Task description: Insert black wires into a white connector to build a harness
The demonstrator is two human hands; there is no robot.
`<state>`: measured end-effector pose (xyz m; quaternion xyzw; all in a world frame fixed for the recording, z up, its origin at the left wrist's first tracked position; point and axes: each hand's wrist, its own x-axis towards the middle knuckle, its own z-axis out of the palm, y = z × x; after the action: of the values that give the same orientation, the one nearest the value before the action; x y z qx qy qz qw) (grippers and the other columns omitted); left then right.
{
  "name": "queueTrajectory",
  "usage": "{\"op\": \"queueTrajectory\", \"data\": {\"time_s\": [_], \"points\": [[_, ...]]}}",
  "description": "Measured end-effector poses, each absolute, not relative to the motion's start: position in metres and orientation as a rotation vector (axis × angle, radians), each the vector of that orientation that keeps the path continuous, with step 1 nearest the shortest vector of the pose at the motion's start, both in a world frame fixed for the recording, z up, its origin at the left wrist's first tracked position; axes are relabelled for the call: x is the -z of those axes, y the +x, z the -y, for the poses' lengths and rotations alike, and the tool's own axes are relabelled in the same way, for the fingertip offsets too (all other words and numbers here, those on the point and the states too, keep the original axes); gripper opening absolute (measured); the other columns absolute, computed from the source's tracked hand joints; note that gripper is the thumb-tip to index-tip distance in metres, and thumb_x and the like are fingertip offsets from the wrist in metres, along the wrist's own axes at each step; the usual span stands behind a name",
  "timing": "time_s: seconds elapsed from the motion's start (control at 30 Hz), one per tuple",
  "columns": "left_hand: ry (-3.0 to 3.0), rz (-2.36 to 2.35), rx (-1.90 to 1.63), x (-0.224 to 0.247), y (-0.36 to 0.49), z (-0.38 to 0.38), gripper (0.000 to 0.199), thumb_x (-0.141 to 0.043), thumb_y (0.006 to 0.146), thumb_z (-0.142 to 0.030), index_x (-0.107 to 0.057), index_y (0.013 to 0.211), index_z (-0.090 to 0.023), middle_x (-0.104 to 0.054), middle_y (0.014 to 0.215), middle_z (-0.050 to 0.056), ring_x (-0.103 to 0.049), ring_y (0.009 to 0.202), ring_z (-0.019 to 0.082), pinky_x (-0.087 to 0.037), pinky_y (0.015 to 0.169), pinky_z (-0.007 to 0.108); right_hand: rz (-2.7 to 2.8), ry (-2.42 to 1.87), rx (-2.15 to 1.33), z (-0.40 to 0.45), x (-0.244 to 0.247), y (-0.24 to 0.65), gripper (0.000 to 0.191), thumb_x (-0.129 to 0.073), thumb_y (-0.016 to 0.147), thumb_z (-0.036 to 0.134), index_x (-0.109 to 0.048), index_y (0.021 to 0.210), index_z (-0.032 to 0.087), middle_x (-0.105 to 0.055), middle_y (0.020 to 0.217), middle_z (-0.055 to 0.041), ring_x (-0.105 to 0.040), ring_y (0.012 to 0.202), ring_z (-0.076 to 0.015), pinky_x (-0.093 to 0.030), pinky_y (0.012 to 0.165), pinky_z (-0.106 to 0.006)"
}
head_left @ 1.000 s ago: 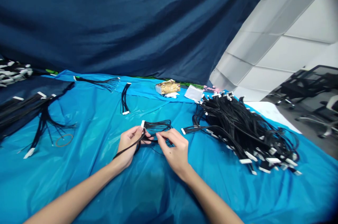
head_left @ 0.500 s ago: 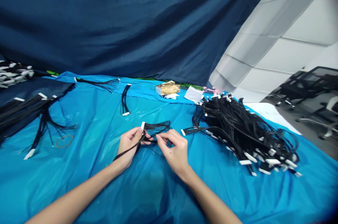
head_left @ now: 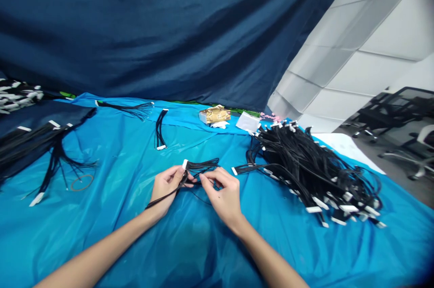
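Near the middle of the blue-covered table, my left hand [head_left: 167, 187] is closed around a black wire harness [head_left: 205, 164] close to its white connector [head_left: 185, 164]. Some of its black wires hang back over my left wrist, while others fan out to the right. My right hand [head_left: 222, 191] pinches a thin black wire of the same harness between thumb and fingertips. The exact spot where its fingers meet the wire is partly hidden. Both hands are held just above the blue sheet [head_left: 196, 243], close together.
To the right lies a large pile of black wire harnesses [head_left: 305, 166] with white connectors. More harnesses [head_left: 54, 157] lie at the left beside a brown rubber band [head_left: 82, 182]. Toward the back are a short harness [head_left: 160, 129], a gold tissue pack [head_left: 217, 115] and a white packet [head_left: 247, 122].
The white connector in my left hand has tilted slightly and shifted a little to the right and down. Both hands keep the same hold, nearly still.
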<state>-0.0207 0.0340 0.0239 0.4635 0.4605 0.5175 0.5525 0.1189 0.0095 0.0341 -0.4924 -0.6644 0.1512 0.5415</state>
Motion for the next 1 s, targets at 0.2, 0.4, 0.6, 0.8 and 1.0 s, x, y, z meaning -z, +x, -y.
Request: {"op": "queueTrajectory", "data": {"time_s": [0.2, 0.4, 0.6, 0.8, 1.0], "points": [[1.140, -1.100, -1.183, -0.027, -0.021, -0.033, 0.027, -0.061, 0.067, -0.041, -0.067, 0.070, -0.015, -0.067, 0.064, 0.004, -0.061, 0.056, 0.017, -0.050, 0.057, 0.026, 1.597, -1.119, -0.371, -0.009, -0.035, 0.119, 0.015, -0.055, 0.079, 0.022, -0.064, 0.068, 0.019, -0.058, 0.058, 0.0002, -0.049, 0.054, -0.0116, -0.040, 0.057, -0.025], [1.125, -1.104, -1.150, -0.023, -0.018, -0.027, 0.026, -0.062, 0.065, -0.041, -0.068, 0.070, -0.016, -0.067, 0.063, 0.002, -0.061, 0.053, 0.017, -0.050, 0.056, 0.026, 1.643, -1.061, -0.355, -0.009, -0.033, 0.118, 0.016, -0.053, 0.081, 0.022, -0.065, 0.070, 0.019, -0.062, 0.061, -0.0007, -0.051, 0.054, -0.0117, -0.041, 0.056, -0.026], [1.146, -1.085, -1.126, -0.023, -0.018, -0.030, 0.025, -0.061, 0.067, -0.039, -0.067, 0.072, -0.016, -0.066, 0.063, 0.002, -0.061, 0.056, 0.017, -0.051, 0.057, 0.028, 1.686, -1.101, -0.200, -0.012, -0.027, 0.120, 0.013, -0.053, 0.081, 0.022, -0.065, 0.076, 0.019, -0.061, 0.066, -0.0023, -0.050, 0.063, -0.0146, -0.042, 0.062, -0.029], [1.467, -1.205, -1.056, -0.024, -0.027, -0.039, 0.027, -0.052, 0.074, -0.040, -0.068, 0.078, -0.018, -0.067, 0.068, 0.005, -0.062, 0.059, 0.021, -0.050, 0.057, 0.029, 1.591, -1.071, -0.647, -0.021, -0.030, 0.130, 0.022, -0.065, 0.070, 0.030, -0.064, 0.090, 0.021, -0.061, 0.098, -0.0075, -0.047, 0.103, -0.0251, -0.034, 0.093, -0.044], [2.170, -1.402, -1.136, -0.016, -0.036, -0.048, 0.038, -0.057, 0.072, -0.031, -0.060, 0.108, -0.022, -0.054, 0.123, 0.009, -0.030, 0.125, 0.031, -0.013, 0.103, 0.049, 1.294, -0.863, -1.048, -0.026, -0.036, 0.133, 0.019, -0.056, 0.078, 0.034, -0.061, 0.083, 0.016, -0.066, 0.091, -0.0082, -0.061, 0.087, -0.0211, -0.048, 0.080, -0.037]]}}
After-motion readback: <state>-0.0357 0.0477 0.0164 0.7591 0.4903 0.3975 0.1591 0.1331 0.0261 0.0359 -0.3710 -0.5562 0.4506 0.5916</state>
